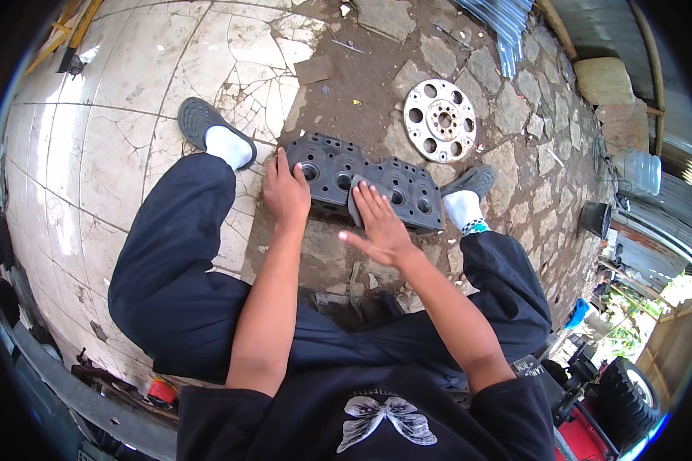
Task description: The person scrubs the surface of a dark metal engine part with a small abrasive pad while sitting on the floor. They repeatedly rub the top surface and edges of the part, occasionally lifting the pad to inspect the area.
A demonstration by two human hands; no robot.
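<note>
A dark grey engine cylinder head [373, 178] lies on the ground between my feet, its flat face with round ports and bolt holes turned up. My left hand [287, 187] grips its left end, fingers extended over the corner. Across the middle of the face, my right hand [382, 224] holds a dark grey sheet, apparently sandpaper [355, 203], under nearly straight fingers, with the thumb spread away. Most of the sheet is hidden under that hand. Ports show on both sides of it.
Beyond the cylinder head's right half lies a pale round metal plate [440, 121] with holes, resembling a flywheel. My shoes [207, 127] flank the work. Cracked white tiles [131, 146] cover the left; stone paving and dirt the right. Corrugated metal [504, 31] and a black bucket [594, 219] stand farther off.
</note>
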